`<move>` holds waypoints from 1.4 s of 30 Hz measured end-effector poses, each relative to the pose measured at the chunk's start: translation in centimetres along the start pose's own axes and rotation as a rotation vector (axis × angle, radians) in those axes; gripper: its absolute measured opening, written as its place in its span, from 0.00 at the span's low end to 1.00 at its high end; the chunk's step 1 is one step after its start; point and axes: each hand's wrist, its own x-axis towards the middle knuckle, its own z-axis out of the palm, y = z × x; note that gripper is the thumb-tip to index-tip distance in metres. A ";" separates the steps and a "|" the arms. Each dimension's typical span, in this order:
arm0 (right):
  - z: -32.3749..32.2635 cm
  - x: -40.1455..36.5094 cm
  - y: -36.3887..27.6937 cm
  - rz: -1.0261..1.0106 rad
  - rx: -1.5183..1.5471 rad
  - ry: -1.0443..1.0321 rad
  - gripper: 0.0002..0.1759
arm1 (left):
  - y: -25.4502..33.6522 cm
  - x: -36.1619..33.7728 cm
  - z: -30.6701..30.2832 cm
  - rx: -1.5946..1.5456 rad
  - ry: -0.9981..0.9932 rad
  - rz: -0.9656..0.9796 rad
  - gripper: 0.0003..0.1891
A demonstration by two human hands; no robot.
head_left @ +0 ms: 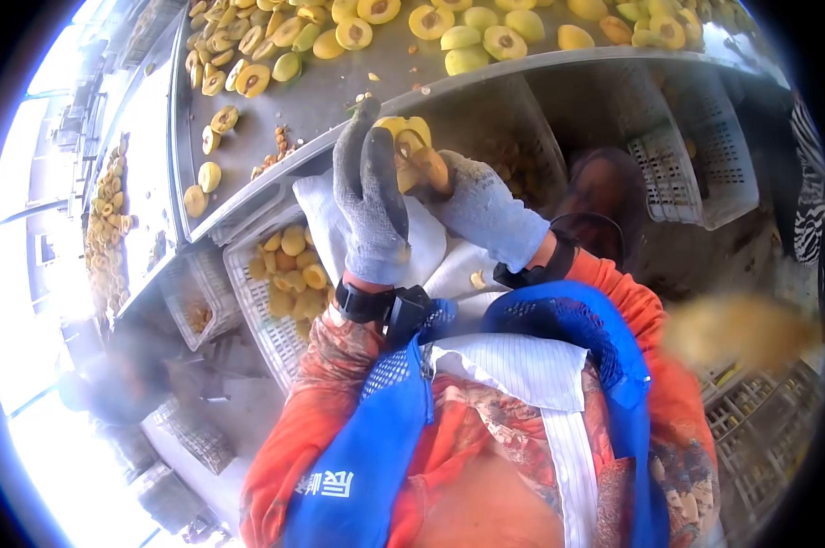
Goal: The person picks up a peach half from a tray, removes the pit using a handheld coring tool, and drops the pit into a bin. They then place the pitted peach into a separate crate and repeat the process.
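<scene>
Grey knit-gloved left hand (368, 196) and right hand (481, 205) clasp one rounded yellow fruit (410, 144).

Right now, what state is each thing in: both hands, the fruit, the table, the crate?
left hand: gloved, shut on the fruit, fingers pointing up.
right hand: gloved, shut on the fruit, thumb pressing into it.
fruit: yellow, held between both hands, apparently split open.
table: strewn with halves and scraps.
halves: cut, many with hollows facing up.
crate: partly filled with yellow pieces.
</scene>
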 end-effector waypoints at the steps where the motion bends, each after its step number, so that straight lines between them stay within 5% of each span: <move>1: 0.0 -0.3 -0.2 0.018 0.006 -0.028 0.14 | 0.2 -0.1 -0.2 0.006 -0.020 -0.028 0.20; 3: -0.2 -0.9 -0.3 0.051 0.014 -0.087 0.21 | 0.8 0.1 -0.8 0.049 -0.087 -0.106 0.19; 6: -0.5 -1.2 -0.6 0.081 0.166 -0.091 0.09 | -0.2 -0.2 -0.7 0.037 -0.098 -0.156 0.18; 9: -2.0 -1.6 -4.1 0.411 0.563 -0.317 0.09 | -0.1 -0.2 -0.5 -0.100 -0.029 -0.185 0.16; 12: -1.9 -2.3 -4.6 0.457 0.812 -0.316 0.08 | 0.9 0.1 -0.1 -0.072 -0.025 -0.168 0.15; 16: -1.6 -1.1 -2.8 0.558 0.501 -0.319 0.07 | 2.6 1.6 -0.5 0.003 -0.218 -0.464 0.15; 19: -1.8 -1.5 -3.5 0.620 0.905 -0.369 0.08 | 1.1 0.9 0.0 0.239 -0.089 -0.122 0.16; 22: -2.5 -1.4 -2.9 0.553 0.787 -0.442 0.05 | 1.5 0.8 0.2 0.144 -0.081 -0.202 0.16; 26: -3.7 -1.3 -2.4 0.536 0.564 -0.610 0.08 | -0.5 3.0 -1.4 -0.122 -0.432 -0.493 0.13; 29: -3.3 -1.1 -2.2 0.646 0.981 -0.584 0.06 | -2.0 3.4 -0.2 0.086 -0.313 -0.200 0.13; 30: -2.8 -1.2 -1.5 0.432 0.947 -0.549 0.06 | -1.2 3.4 0.2 -0.238 -0.253 -0.375 0.15; 32: -1.0 -1.8 0.7 0.014 0.859 -0.468 0.07 | -0.2 2.3 1.1 -0.308 -0.146 -0.295 0.17; 34: -0.9 -1.9 -0.6 0.467 1.303 -0.480 0.08 | -1.1 1.5 1.1 -0.286 -0.091 -0.262 0.20; 35: -0.7 -2.1 -0.7 0.541 1.397 -0.468 0.08 | -0.1 1.6 1.3 -0.492 -0.074 -0.429 0.19; 38: -2.3 -1.0 -1.5 0.503 1.115 -0.515 0.09 | -0.9 3.1 0.6 -0.417 -0.172 -0.512 0.17; 42: -5.5 0.0 -3.5 0.586 1.170 -0.618 0.07 | -1.5 4.6 1.6 -0.310 -0.220 -0.271 0.18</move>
